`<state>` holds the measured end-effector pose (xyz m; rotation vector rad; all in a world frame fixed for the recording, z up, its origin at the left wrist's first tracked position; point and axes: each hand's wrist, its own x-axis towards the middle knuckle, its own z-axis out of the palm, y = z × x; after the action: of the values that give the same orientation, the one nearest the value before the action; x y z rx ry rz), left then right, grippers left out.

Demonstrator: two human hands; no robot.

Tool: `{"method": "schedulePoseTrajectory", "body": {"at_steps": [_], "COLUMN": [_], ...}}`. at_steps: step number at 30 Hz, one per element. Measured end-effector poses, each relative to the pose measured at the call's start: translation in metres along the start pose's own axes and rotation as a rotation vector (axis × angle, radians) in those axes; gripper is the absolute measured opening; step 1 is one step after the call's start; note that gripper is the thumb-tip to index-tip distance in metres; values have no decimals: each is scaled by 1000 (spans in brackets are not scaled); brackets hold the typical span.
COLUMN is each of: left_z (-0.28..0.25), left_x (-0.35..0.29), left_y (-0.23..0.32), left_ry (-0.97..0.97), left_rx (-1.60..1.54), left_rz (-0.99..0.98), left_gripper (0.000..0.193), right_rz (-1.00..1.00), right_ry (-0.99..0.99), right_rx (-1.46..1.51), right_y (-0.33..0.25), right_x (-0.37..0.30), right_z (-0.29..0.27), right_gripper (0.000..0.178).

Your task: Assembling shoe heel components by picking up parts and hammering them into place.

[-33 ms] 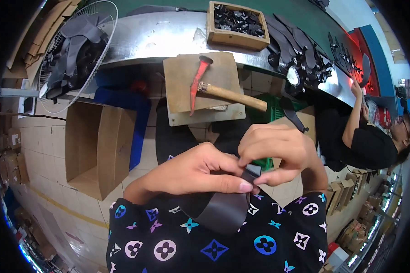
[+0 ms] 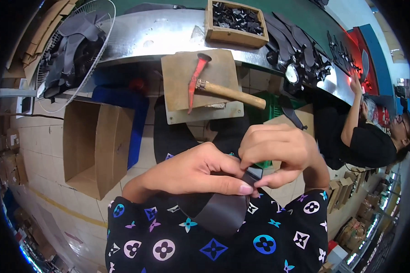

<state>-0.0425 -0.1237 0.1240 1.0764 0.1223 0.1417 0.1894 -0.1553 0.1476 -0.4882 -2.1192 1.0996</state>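
Observation:
My left hand (image 2: 200,173) is closed on a wide, dark grey, smooth strap (image 2: 223,211) that curls down against my patterned clothing. The thumb presses its upper end. Bent over that same end is my right hand (image 2: 278,150), its fingertips pinching a small black glossy piece (image 2: 254,173) at the strap's tip. Fingers partly hide where the piece meets the strap. Beyond my hands, a hammer (image 2: 230,94) with a red head and wooden handle lies on a brown board (image 2: 175,77), which rests on a pale plate (image 2: 205,115).
A wooden box (image 2: 237,37) of small black parts stands on the metal bench (image 2: 146,38). Dark straps (image 2: 300,45) lie to its right. At left are a wire basket (image 2: 105,50) of straps and an open carton (image 2: 111,150). A co-worker (image 2: 360,136) sits at right.
The view has shifted very slightly, so the bench and board appear a little further left. Both hands keep the same hold on the strap.

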Motion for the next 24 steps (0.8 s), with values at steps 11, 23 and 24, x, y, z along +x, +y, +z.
{"method": "schedulePoseTrajectory", "body": {"at_steps": [11,23,24], "left_z": [1,-32,-51], "left_x": [12,-27,-28], "left_y": [-12,21,22], "left_ry": [-264,611,878], "left_rx": [43,700,811], "left_rz": [134,281,392], "left_gripper": [27,17,16], "right_rz": [-181,358,450], "right_ry": [-287,-52,45], "right_rx": [-17,-472,-502], "right_y": [-19,-14,-7], "right_x": [19,8,-7], "right_z": [-12,-22,-20], "right_gripper": [26,54,54]}}
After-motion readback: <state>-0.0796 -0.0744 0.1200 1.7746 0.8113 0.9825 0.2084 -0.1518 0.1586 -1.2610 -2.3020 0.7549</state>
